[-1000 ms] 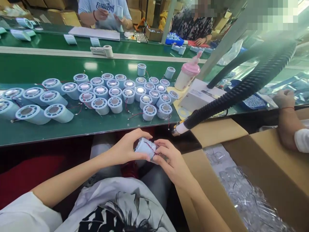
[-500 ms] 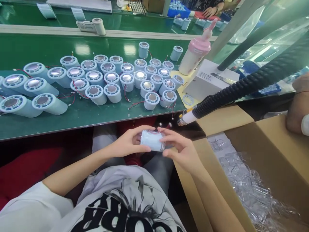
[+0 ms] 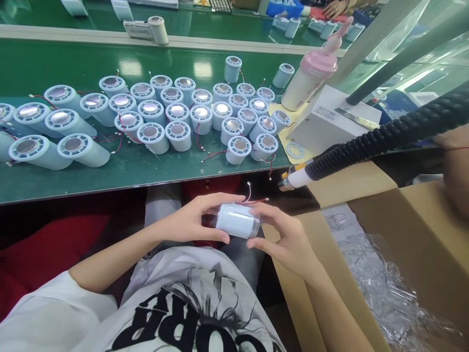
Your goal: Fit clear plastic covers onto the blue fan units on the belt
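Note:
A light blue cylindrical battery pack (image 3: 236,220) lies on its side above my lap, with clear plastic film around it that sticks out at its right end. My left hand (image 3: 205,220) is closed around the pack's left end, thumb below and fingers above. At the other end, my right hand (image 3: 280,230) pinches the film and pack between thumb and fingers. A thin red and white lead (image 3: 249,195) with small plugs rises from the pack's upper side. On the bench ahead stand several similar light blue packs (image 3: 178,137) with round metallic tops.
A green bench (image 3: 154,171) runs across the front. A pink-capped bottle (image 3: 311,78) stands near a grey box (image 3: 330,120). A black ribbed hose (image 3: 366,139) reaches in from the right, over a cardboard box (image 3: 406,230) holding clear plastic pieces (image 3: 388,288). Another person's hand (image 3: 335,9) shows at the back.
The view has shifted, so bench things appear slightly higher and farther right. The pack, still between both hands, shows more of its side, and its lead stands out more clearly.

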`<state>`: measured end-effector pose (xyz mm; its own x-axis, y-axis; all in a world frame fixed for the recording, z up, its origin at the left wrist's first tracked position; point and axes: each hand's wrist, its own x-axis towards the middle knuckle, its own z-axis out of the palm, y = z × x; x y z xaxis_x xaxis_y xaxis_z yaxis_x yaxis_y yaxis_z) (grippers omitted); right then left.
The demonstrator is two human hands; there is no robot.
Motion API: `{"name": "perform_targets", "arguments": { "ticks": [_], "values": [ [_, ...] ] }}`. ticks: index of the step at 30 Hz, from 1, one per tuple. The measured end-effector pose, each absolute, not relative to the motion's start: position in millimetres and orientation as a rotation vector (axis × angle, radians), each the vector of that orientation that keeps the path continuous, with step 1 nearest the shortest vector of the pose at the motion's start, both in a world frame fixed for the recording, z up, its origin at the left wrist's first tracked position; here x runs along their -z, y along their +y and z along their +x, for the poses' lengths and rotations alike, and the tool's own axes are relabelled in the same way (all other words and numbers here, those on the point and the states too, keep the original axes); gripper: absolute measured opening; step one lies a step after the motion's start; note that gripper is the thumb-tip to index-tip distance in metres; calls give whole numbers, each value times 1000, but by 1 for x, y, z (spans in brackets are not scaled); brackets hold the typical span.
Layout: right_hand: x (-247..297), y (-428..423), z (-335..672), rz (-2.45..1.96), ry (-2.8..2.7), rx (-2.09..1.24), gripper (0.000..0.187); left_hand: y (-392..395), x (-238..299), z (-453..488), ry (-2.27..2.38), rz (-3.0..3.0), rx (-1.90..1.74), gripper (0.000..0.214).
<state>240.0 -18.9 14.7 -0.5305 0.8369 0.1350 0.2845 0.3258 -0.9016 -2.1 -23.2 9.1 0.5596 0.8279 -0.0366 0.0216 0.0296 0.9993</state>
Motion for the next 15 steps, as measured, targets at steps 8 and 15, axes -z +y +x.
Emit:
{"name": "perform_targets", "arguments": {
  "ticks": [8,15],
  "values": [
    [13,-23,236,-962,-1639,-1244,45,-9,8,10,783,1033,-786,79],
    [73,-11,244,-1087,-1272,-1055,47,49,37,56,826,945,-779,71]
  ]
}}
